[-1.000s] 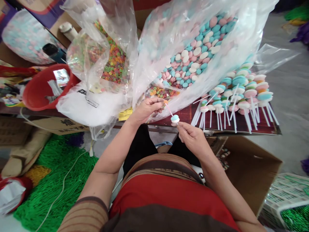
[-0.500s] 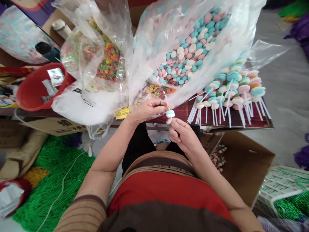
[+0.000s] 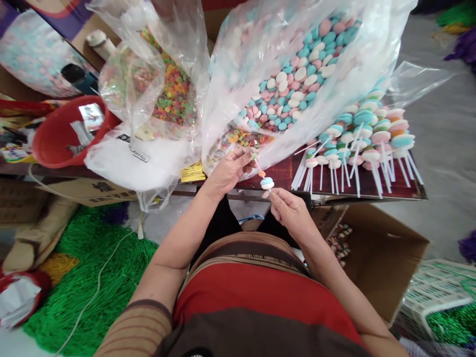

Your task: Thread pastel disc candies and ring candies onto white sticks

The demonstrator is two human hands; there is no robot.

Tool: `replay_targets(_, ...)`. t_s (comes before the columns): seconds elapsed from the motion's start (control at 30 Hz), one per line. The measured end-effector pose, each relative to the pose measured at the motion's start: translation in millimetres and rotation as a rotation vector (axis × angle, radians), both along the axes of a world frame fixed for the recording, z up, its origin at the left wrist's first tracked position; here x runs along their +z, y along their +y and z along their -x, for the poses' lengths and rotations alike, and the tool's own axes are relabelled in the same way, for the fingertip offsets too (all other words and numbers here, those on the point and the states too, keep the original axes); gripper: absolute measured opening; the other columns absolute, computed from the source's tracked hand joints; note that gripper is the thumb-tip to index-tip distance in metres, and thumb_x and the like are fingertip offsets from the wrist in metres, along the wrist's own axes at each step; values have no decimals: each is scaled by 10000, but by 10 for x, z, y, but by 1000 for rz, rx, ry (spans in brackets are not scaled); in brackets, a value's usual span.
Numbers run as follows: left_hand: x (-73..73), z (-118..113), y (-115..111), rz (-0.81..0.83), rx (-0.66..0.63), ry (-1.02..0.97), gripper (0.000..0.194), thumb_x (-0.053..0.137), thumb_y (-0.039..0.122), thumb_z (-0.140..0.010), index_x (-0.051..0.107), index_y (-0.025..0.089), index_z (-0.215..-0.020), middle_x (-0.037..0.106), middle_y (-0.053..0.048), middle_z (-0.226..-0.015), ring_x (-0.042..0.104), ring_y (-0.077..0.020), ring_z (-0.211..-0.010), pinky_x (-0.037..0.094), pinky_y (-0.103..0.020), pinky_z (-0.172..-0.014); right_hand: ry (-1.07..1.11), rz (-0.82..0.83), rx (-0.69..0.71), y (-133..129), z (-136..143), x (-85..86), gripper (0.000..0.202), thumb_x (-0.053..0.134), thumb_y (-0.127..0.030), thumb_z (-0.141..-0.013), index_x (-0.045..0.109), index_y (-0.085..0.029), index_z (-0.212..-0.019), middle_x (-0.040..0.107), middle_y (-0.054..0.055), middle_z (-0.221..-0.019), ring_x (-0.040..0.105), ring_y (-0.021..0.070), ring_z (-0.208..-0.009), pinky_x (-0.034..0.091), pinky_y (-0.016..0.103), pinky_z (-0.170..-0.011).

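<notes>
Blue and white candies (image 3: 267,184) and an orange ring (image 3: 262,174) line a stick (image 3: 259,167) slanting forward-left above the table (image 3: 284,172), near end pinched by the right hand (image 3: 290,210); the left hand (image 3: 229,171) grips a green ring (image 3: 255,155).

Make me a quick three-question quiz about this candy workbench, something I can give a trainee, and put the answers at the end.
1. Multiple choice: what colour is the small ring piece next to the blue candy disc on the stick in the right hand?
A) Purple
B) Orange
C) Black

2. True or false: the red bowl stands to the left of the clear bag of colourful ring candies.

3. Fill in the blank: the piled candy skewers lie towards the person's ______ end of the table.

Key: 1: B; 2: true; 3: right.
</notes>
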State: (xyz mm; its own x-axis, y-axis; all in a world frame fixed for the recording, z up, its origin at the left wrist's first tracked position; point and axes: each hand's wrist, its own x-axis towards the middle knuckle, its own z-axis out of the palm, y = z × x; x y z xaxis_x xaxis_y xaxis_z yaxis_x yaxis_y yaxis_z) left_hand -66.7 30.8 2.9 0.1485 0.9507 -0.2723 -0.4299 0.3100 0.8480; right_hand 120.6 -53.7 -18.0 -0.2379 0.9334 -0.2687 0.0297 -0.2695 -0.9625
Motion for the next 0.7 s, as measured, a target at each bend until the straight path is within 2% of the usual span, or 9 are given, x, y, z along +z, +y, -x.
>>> replay_targets(0.13, -52, 21, 12, -14, -32, 53, 237, 909, 319, -803, 747, 151, -844, 679, 23, -697, 611, -61, -626, 423, -195, -598, -40, -22, 3, -15, -32, -8, 471, 602, -639, -951, 715, -181, -957, 380, -91, -497, 294, 88, -434, 218, 256, -452)
replay_targets(0.3, -111, 26, 14, 8, -60, 39, 379, 984, 392, -684, 738, 142, -829, 677, 30, -701, 612, -58, -619, 415, -189, -580, -164, -130, 9, -36, -114, -63, 423, 551, -551, -997, 748, -176, -998, 411, -68, -518, 361, 108, -467, 269, 262, -477)
replay_targets(0.4, -111, 8, 11, 37, -78, 57, 368, 969, 395, -710, 724, 141, -811, 665, 34, -684, 616, -58, -620, 446, -188, -605, -224, -174, 4, -39, -136, -84, 415, 539, -522, -1008, 761, -171, -1024, 413, -59, -528, 378, 116, -483, 283, 265, -488)
replay_targets(0.7, -104, -2, 20, 15, -93, 103, 453, 955, 502, -700, 692, 151, -812, 653, 37, -690, 595, -56, -620, 436, -189, -603, -153, -103, -5, -22, -130, -57, 420, 573, -552, -994, 751, -171, -986, 386, -70, -528, 339, 102, -478, 245, 253, -471)
